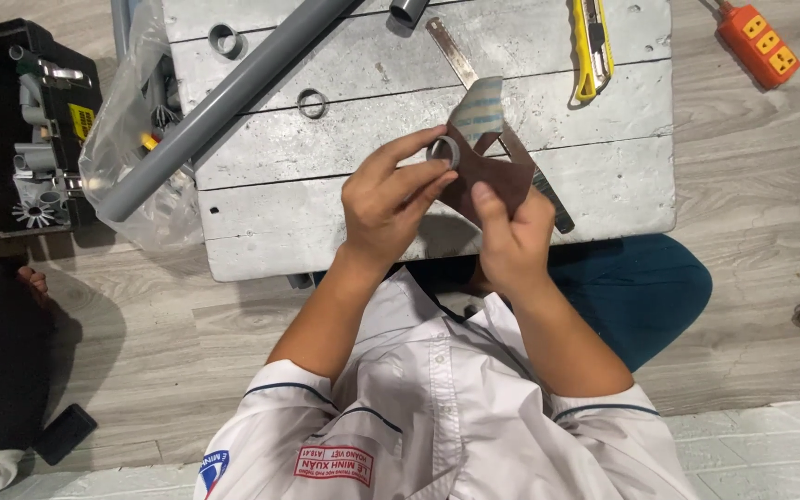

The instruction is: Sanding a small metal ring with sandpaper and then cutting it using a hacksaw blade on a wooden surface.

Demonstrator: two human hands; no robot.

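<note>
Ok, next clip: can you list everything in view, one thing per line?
pipe ring: one, grey, pinched in the left hand
sandpaper sheet: one, brown, in the right hand against the ring
long pipe: one, grey, diagonal across the board
loose rings: two, grey, on the board
metal strip: one, grey, behind the sandpaper
utility knife: one, yellow, top right
board: one, whitish, on the floor
power strip: one, orange, floor
toolbox: one, black, left
plastic bag: one, clear, beside the toolbox
left hand: one
right hand: one
</note>
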